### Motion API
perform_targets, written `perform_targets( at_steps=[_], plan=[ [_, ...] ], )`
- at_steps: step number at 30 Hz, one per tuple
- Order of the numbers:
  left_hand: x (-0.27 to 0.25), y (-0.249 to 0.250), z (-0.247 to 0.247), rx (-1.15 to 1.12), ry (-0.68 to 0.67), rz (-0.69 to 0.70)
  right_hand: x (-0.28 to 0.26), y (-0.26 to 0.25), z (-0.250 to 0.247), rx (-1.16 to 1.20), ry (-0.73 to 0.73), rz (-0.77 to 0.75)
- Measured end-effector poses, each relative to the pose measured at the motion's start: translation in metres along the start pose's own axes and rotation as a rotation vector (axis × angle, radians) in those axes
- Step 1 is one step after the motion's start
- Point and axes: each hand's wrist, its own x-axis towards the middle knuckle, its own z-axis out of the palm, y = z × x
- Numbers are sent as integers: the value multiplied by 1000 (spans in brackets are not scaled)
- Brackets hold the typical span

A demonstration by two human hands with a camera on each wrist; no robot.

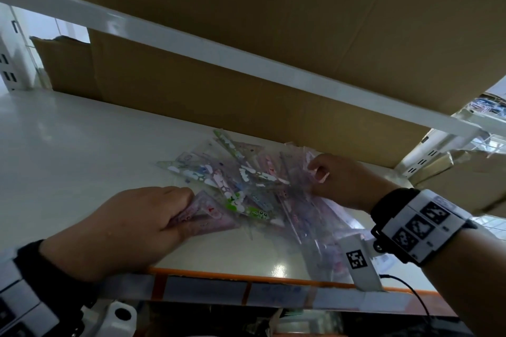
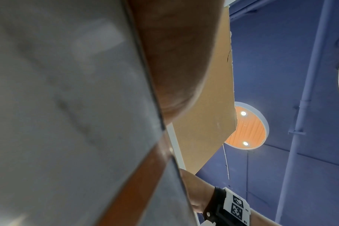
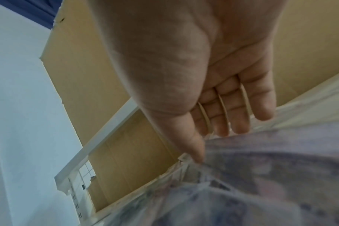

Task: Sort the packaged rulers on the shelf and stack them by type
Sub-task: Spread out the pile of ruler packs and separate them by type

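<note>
A loose pile of packaged rulers (image 1: 246,178) in clear sleeves lies on the white shelf (image 1: 68,145), with green, pink and purple prints mixed together. My left hand (image 1: 186,208) grips a pink triangular ruler packet (image 1: 210,217) at the pile's near left corner. My right hand (image 1: 317,172) pinches the corner of a pink-purple packet (image 1: 323,205) on the pile's right side. In the right wrist view the right hand (image 3: 213,142) has thumb and fingers on blurred purple packets (image 3: 271,175). The left wrist view shows only a bit of palm (image 2: 174,61); its fingers are hidden.
Large cardboard boxes (image 1: 219,85) stand right behind the pile, and another sits on the upper shelf beam (image 1: 191,44) overhead. The shelf's orange front edge (image 1: 219,273) runs just below my wrists. Bare white shelf stretches to the left of the pile.
</note>
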Motion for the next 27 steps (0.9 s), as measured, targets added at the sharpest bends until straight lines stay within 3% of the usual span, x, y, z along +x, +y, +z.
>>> perform_targets(
  at_steps=[3, 7, 11, 14, 17, 23, 27],
  plan=[
    [0, 0, -1, -17, 3, -3, -6, -6, -3, 29, 7, -111],
    [-1, 1, -1, -10, -18, -18, -13, -28, -4, -180, -172, -307],
    [0, 2, -2, 9, -18, -26, -8, -41, -8, -243, -313, -327],
    [-1, 4, -3, 17, -20, -26, -8, -43, -6, -271, -326, -308],
    [-1, 5, -4, 22, -31, -28, -8, -46, -4, -150, -268, -292],
    [0, 5, -5, -4, -42, -15, -3, -53, -1, 35, -286, -235],
    [-1, 6, -5, 4, -16, 1, 6, -50, -8, 299, -171, -177]
  ],
)
